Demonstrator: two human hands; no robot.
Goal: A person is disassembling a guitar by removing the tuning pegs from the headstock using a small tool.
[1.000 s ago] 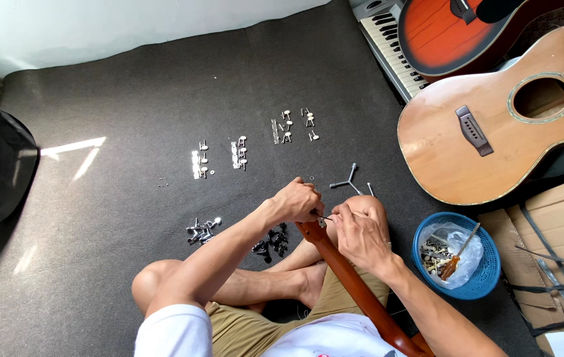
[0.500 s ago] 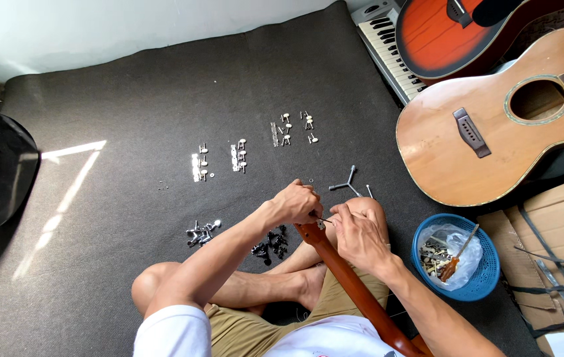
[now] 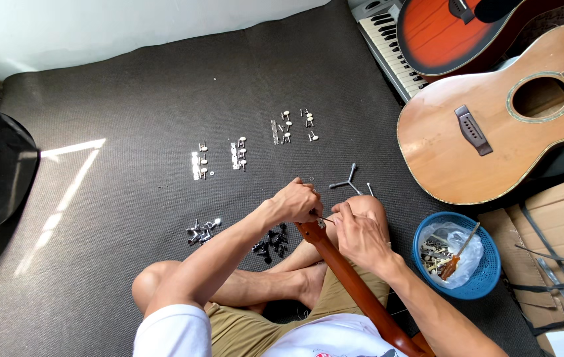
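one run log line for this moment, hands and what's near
left hand: on reddish-brown wooden guitar neck | right hand: pinching thin metal tool | near: black tuner pegs

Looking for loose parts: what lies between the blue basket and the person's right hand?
In the head view, only bare dark mat separates the blue basket from the right hand.

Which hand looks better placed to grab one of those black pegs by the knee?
Probably the left hand: the black pegs lie on its side, just below it, while the right hand sits across the guitar neck.
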